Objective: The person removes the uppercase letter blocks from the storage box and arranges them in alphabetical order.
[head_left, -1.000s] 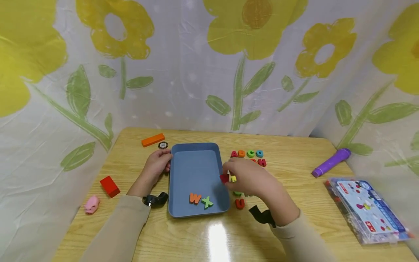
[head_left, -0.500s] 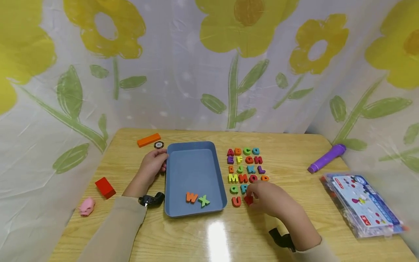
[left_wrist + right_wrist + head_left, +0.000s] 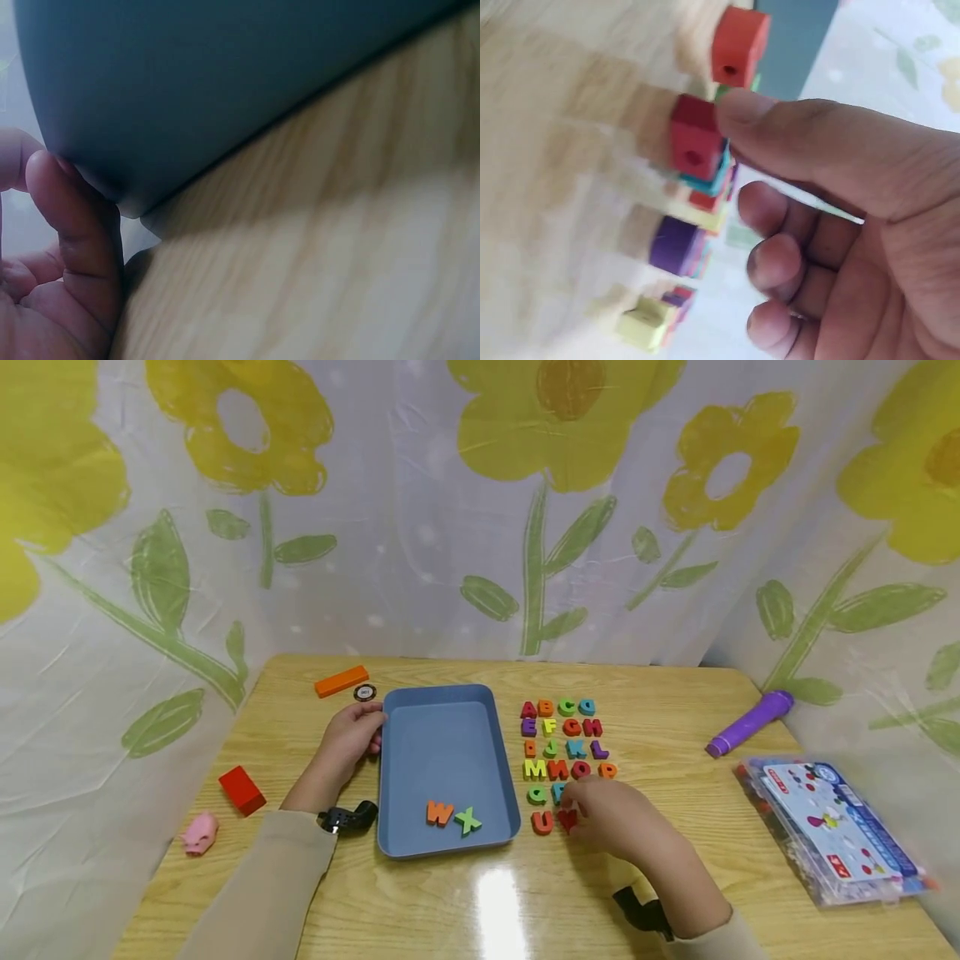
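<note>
At the left rim of a blue tray (image 3: 442, 760), my left hand (image 3: 348, 739) holds the edge; the left wrist view has its thumb (image 3: 64, 195) against the tray's outer wall. An orange letter W (image 3: 439, 812) and a green letter X (image 3: 467, 821) lie inside. My right hand (image 3: 618, 818) pinches a red letter block (image 3: 567, 821), which looks like a V, down at the tabletop right of a red letter U (image 3: 542, 822). The right wrist view has the thumb (image 3: 746, 112) on this red block (image 3: 694, 142); the index fingertip is hidden.
Rows of coloured letters (image 3: 557, 768) stand right of the tray. Farther right lie a purple microphone-like toy (image 3: 750, 723) and a clear box of small parts (image 3: 828, 831). To the left are an orange bar (image 3: 342, 682), a round chip (image 3: 364, 692), a red block (image 3: 242, 791) and a pink pig (image 3: 200, 834).
My right hand has carried the red letter from the tray's right edge, rightward and nearer, to the spot beside the U. The left hand stays at the tray; the head view has shifted slightly.
</note>
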`<state>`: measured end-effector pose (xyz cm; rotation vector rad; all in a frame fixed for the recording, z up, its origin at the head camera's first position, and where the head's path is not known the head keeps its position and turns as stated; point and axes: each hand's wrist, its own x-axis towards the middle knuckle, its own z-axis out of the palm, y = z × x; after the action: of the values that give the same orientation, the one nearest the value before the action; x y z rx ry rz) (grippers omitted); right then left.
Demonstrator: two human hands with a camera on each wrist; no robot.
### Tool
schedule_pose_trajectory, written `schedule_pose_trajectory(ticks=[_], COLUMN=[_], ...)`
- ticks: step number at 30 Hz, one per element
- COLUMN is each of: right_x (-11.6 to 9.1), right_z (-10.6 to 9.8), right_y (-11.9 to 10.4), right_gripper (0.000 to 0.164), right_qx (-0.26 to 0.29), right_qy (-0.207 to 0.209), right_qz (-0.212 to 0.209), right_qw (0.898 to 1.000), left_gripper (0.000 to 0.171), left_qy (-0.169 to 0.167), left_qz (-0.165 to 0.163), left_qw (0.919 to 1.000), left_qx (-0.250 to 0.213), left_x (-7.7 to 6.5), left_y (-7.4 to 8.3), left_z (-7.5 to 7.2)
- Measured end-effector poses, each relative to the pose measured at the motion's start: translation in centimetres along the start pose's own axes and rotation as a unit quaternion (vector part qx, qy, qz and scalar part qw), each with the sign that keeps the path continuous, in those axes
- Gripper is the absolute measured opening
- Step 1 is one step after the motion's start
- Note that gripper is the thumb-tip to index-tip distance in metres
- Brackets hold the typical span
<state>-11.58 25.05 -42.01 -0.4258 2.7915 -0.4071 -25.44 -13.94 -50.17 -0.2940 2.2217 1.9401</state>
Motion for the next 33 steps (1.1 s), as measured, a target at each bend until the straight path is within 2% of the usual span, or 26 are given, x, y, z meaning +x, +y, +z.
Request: schedule_pose_trajectory(ticks=[4, 8, 15, 20, 22, 26, 30, 33], right_x=[0.2, 1.5, 5.9, 9.5, 10.6, 11.6, 11.7, 11.6], right_z=[-1.1, -2.6, -4.4, -3.7, -3.0, -1.5, -0.7, -0.4], right_y=[-1.0, -3.5, -9.5, -12.9, -13.7, -14.5, -14.8, -14.9], right_gripper=[0.024, 0.026, 0.021, 0.014, 0.014, 0.006, 0.022, 0.032], right_qx=[0.006, -0.002, -0.044, -0.098, -0.126, -0.167, -0.167, -0.163], right_qy=[0.013, 0.019, 0.042, 0.044, 0.033, -0.018, -0.077, -0.107], right_qz=[-0.046, -0.079, -0.149, -0.174, -0.178, -0.177, -0.158, -0.144], right_qw=[0.999, 0.997, 0.987, 0.979, 0.975, 0.97, 0.97, 0.97], left_gripper=[0.049, 0.048, 0.048, 0.047, 0.046, 0.046, 0.046, 0.047], left_qy=[0.0, 0.001, -0.006, -0.005, -0.004, -0.007, -0.006, -0.005], left_qz=[0.001, 0.001, -0.001, 0.001, 0.002, 0.002, 0.006, 0.01], left_qw=[1.0, 1.0, 0.9999, 0.9998, 0.9998, 0.9996, 0.9995, 0.9995], left_qx=[-0.004, -0.006, -0.014, -0.019, -0.02, -0.026, -0.031, -0.03], left_x=[0.0, 0.1, 0.3, 0.2, 0.1, -0.1, -0.1, -0.1], left_y=[0.0, -0.2, -0.3, -0.1, -0.1, -0.1, -0.2, -0.2], left_z=[-0.1, -0.2, -0.2, -0.2, -0.1, 0.0, 0.0, -0.1])
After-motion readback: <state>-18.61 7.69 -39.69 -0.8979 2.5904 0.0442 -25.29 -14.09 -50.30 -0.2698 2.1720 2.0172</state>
